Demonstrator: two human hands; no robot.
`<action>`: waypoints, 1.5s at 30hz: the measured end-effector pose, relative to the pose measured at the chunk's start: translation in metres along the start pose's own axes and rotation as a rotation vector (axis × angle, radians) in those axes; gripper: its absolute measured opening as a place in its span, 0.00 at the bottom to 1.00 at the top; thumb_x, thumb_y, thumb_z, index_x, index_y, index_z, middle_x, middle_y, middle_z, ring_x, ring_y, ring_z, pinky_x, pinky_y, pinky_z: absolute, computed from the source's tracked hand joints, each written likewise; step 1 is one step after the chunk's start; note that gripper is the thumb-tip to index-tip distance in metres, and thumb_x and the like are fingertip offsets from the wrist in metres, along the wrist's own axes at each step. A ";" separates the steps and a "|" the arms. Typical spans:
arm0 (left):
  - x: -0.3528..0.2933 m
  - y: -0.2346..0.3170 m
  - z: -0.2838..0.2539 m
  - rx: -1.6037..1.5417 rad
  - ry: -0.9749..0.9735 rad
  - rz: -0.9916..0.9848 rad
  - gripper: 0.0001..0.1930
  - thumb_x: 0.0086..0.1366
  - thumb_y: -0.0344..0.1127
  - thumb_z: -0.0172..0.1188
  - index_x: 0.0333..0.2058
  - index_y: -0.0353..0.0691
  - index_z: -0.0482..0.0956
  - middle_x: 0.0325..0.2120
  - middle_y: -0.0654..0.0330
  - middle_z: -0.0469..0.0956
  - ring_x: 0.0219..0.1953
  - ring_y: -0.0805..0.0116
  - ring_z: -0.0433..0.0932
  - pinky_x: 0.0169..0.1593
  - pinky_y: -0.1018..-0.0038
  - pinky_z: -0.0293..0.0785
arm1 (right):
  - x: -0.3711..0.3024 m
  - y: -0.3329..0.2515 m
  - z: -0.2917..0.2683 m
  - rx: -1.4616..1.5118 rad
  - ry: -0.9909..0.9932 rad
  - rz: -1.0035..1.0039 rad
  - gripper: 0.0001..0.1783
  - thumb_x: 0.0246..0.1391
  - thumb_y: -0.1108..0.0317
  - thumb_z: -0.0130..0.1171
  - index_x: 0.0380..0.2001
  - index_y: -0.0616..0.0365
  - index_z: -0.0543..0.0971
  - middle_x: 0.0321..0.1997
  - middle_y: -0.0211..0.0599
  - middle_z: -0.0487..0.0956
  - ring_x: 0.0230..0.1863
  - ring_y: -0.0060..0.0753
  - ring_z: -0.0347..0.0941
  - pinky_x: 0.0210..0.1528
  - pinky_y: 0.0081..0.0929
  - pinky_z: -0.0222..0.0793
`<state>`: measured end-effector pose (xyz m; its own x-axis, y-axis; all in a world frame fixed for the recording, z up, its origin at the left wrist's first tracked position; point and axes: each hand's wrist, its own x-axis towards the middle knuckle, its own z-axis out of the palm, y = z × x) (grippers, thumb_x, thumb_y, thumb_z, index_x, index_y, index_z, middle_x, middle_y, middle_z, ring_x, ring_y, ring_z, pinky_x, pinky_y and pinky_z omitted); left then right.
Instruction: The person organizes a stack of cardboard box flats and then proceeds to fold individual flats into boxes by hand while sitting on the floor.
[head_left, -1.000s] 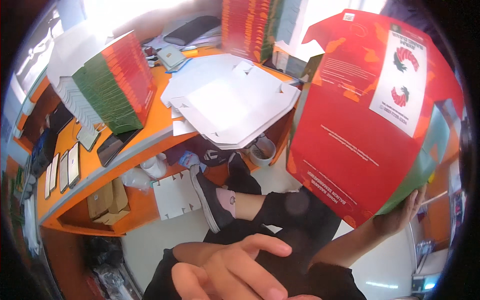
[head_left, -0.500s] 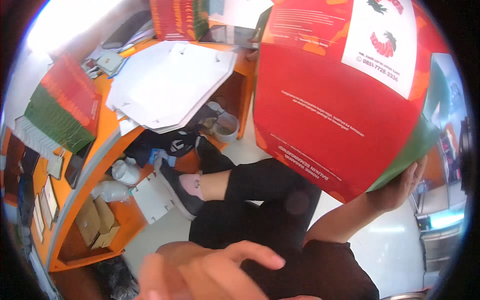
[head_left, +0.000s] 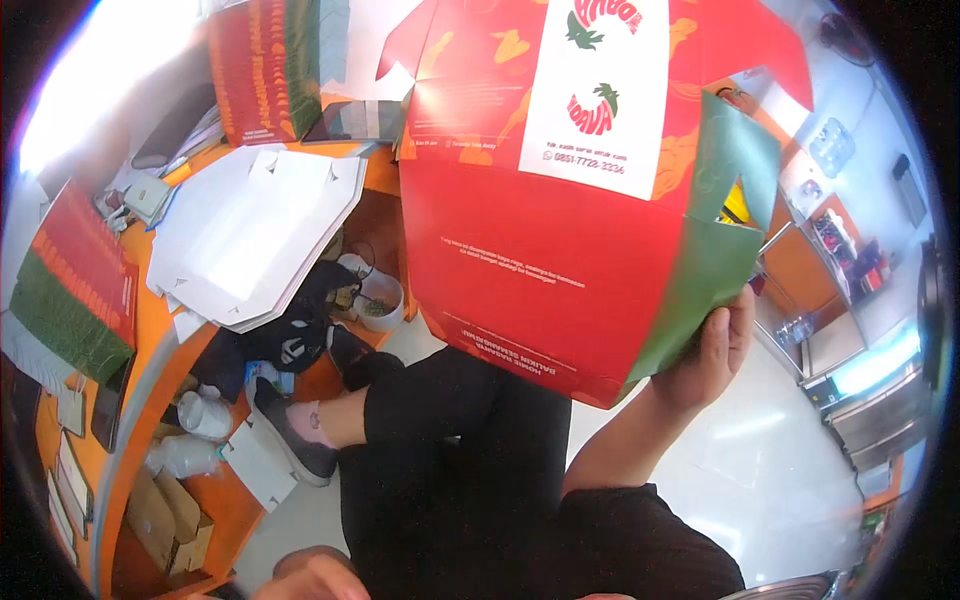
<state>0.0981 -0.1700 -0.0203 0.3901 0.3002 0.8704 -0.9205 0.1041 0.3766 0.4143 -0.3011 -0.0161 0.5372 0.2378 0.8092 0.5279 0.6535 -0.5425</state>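
My right hand [head_left: 705, 355] grips a red and green cardboard box [head_left: 500, 255] by its lower right side, fingers on the green side panel. The box is held up in front of me above my legs, its red face with a white printed strip toward me. Flaps stick out at its upper corners, and the green side is bent with an opening near its top. Low in the view, at the bottom edge, my left hand [head_left: 310, 575] is apart from the box. It is partly cut off, so its fingers are not clear.
On the curved orange desk lies a stack of white card sheets [head_left: 255, 235]. Red and green folded cartons [head_left: 80, 275] stand at left, and others [head_left: 262, 70] at the back. A tablet [head_left: 355, 121] lies beside them. Below, shelves hold a white pot [head_left: 378, 300] and brown cardboard [head_left: 165, 520].
The box has moved left in view and turned, showing its upper flaps and green side. My left hand has dropped toward the bottom edge. The view has shifted to the right.
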 end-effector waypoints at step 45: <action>0.002 -0.170 -0.057 0.145 0.746 -0.603 0.34 0.56 0.22 0.55 0.58 0.41 0.47 0.47 0.58 0.64 0.50 0.69 0.65 0.52 0.69 0.64 | 0.012 0.047 0.062 0.343 -0.628 0.425 0.29 0.50 0.54 0.51 0.53 0.57 0.67 0.48 0.45 0.72 0.49 0.37 0.68 0.48 0.37 0.65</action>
<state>0.2543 -0.1329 -0.1011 0.6353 0.7641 0.1125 -0.5394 0.3346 0.7727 0.4051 -0.2233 -0.0175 0.1250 0.8043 0.5809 0.0787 0.5756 -0.8139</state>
